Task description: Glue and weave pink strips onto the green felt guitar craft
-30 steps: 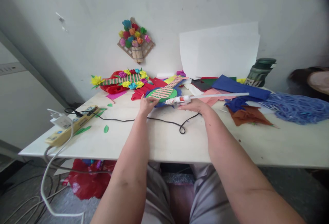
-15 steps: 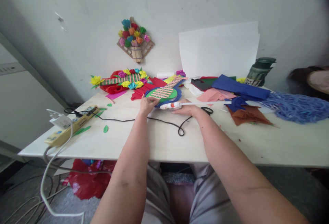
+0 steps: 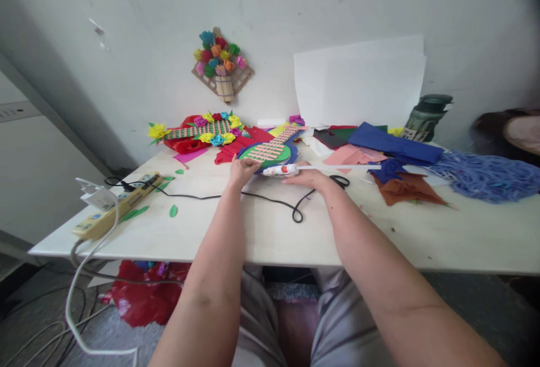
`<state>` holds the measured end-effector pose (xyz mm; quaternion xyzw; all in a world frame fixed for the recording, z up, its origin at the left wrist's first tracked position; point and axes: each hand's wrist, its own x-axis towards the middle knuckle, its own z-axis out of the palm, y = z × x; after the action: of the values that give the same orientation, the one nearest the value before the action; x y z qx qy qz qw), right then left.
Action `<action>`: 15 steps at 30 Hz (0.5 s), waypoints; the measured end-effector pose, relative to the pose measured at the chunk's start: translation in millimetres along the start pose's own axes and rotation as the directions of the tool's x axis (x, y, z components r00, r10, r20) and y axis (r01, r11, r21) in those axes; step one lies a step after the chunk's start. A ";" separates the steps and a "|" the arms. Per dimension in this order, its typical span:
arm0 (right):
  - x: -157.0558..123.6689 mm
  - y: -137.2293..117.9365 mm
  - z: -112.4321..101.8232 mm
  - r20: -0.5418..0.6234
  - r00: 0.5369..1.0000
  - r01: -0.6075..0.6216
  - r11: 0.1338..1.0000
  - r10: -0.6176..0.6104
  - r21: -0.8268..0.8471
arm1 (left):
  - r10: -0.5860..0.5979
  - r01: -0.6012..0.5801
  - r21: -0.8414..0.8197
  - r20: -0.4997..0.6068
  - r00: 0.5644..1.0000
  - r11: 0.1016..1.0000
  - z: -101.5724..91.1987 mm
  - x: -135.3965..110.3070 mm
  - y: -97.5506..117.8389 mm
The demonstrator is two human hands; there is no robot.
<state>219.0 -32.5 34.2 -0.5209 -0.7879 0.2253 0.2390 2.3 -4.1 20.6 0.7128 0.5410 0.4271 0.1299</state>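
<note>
My right hand (image 3: 304,178) is closed round a white glue gun (image 3: 279,170) with a long white glue stick (image 3: 337,167) jutting out to the right. The gun's tip points left at the edge of a paper craft guitar (image 3: 270,152) with a green and blue body and pink strips. My left hand (image 3: 241,171) pinches the near left edge of that guitar, fingers closed on it. A black cord (image 3: 270,200) runs from the gun across the white table (image 3: 270,232).
A yellow power strip (image 3: 118,205) with plugs lies at the table's left edge. A flowered craft (image 3: 202,130), coloured paper sheets (image 3: 392,146), blue shredded material (image 3: 485,176) and a dark green bottle (image 3: 427,117) crowd the back. A person's head (image 3: 514,133) shows at far right.
My right hand has drawn the glue gun down and left, closer to the guitar's near edge. My left hand has stayed on the guitar.
</note>
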 end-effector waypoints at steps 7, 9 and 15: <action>-0.4 -0.8 -1.1 0.002 1.000 -0.009 0.999 0.009 0.043 | -0.014 0.014 -0.028 0.007 1.000 1.000 0.3 0.2 -4.2; 0.9 1.1 -0.3 -0.004 1.000 -0.017 0.999 0.017 0.027 | -0.020 0.020 -0.034 0.009 1.000 0.999 1.0 0.9 -5.8; 4.8 4.0 1.7 -0.008 1.000 -0.027 0.997 0.027 -0.069 | -0.024 0.024 -0.025 0.010 1.000 0.999 2.9 1.4 -5.5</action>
<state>219.1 -26.8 31.2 -0.5402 -0.7872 0.1995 0.2206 0.9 0.1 16.0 0.7066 0.5436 0.4287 0.1466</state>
